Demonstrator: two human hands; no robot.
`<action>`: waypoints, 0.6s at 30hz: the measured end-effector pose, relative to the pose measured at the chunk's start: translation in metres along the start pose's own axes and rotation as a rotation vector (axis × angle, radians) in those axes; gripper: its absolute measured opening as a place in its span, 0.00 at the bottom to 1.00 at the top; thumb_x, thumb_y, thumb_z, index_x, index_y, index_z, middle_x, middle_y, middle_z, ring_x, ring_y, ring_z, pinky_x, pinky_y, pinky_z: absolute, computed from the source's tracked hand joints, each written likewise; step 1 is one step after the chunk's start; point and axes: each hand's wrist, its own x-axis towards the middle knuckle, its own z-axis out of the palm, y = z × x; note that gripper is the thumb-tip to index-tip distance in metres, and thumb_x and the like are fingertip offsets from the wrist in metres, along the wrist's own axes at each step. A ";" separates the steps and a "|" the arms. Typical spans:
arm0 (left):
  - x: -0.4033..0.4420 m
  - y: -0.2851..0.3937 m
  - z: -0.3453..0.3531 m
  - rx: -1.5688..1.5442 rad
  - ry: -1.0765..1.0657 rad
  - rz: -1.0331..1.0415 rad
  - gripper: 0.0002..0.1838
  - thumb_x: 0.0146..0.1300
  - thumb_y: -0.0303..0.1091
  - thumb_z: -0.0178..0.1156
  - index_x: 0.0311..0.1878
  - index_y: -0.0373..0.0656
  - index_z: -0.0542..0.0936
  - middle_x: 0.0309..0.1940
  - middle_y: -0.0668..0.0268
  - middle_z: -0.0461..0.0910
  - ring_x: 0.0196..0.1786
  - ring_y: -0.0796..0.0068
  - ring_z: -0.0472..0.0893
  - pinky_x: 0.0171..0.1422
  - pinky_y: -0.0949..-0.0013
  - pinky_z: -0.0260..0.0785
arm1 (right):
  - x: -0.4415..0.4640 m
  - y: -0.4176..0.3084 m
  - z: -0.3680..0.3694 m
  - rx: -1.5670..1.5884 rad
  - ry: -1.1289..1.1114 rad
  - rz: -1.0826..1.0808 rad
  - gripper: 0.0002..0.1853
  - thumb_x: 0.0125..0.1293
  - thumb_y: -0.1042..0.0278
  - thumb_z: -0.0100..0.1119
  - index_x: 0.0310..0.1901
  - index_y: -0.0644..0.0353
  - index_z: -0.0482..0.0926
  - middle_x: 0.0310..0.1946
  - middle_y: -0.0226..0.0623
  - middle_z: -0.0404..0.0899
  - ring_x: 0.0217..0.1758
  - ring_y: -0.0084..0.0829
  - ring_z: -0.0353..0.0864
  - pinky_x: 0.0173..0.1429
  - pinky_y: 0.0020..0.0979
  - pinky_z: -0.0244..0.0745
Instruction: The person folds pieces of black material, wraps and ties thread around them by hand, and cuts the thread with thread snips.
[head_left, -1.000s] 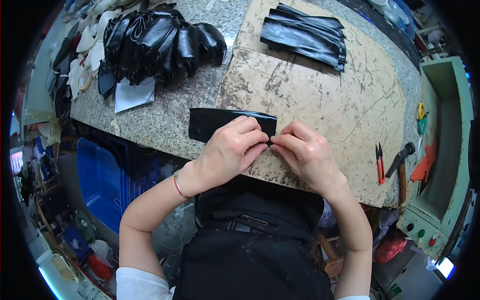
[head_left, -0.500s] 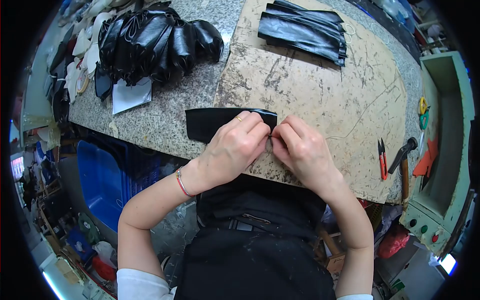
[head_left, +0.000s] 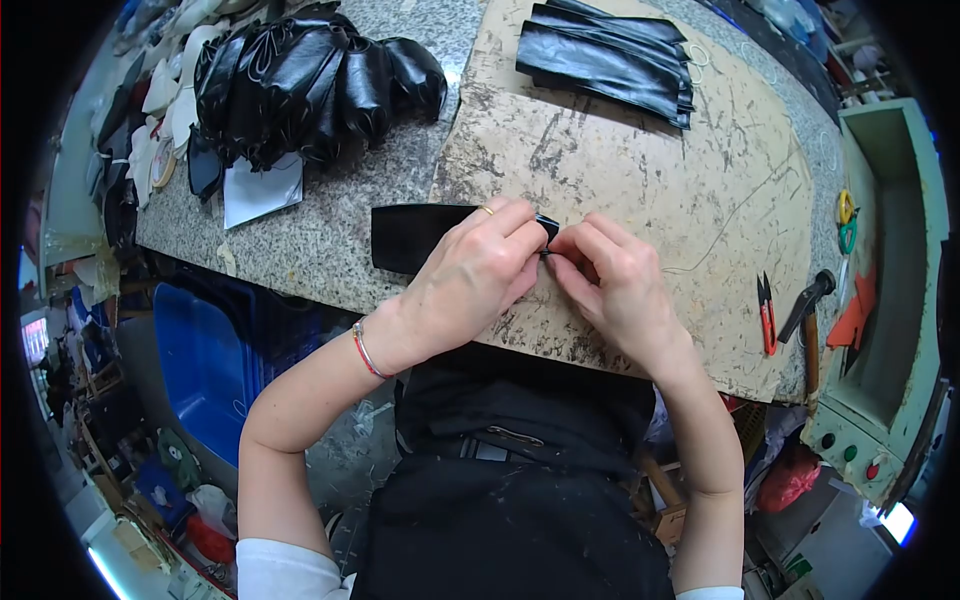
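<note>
A flat strip of glossy black leather-like material (head_left: 415, 238) lies near the front edge of the table, its right end at my fingertips. My left hand (head_left: 475, 262) is closed over that end, thumb and fingers pinching its edge and covering part of the strip. Facing it, my right hand (head_left: 612, 280) pinches at the same corner, where a small dark bit of the edge shows between the two hands. Whether a thread is also held there is too small to tell.
Bundled black pieces (head_left: 300, 85) are heaped at back left beside a white sheet (head_left: 262, 190). More black strips (head_left: 605, 62) lie stacked on the worn board (head_left: 700, 190). Red-handled snips (head_left: 767, 318), a hammer (head_left: 812, 300) and a green machine housing (head_left: 885, 370) are at right.
Both hands have shifted slightly upward, still at the strip's right end. My right fingers have opened out a little, and the strip's right corner has bent or moved slightly.
</note>
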 end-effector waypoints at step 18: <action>0.014 -0.010 0.001 -0.007 0.021 0.002 0.09 0.52 0.20 0.66 0.37 0.35 0.79 0.33 0.58 0.75 0.39 0.56 0.77 0.44 0.60 0.72 | 0.013 0.002 0.000 -0.008 0.047 0.088 0.06 0.58 0.73 0.65 0.33 0.62 0.77 0.30 0.40 0.77 0.31 0.45 0.82 0.37 0.42 0.77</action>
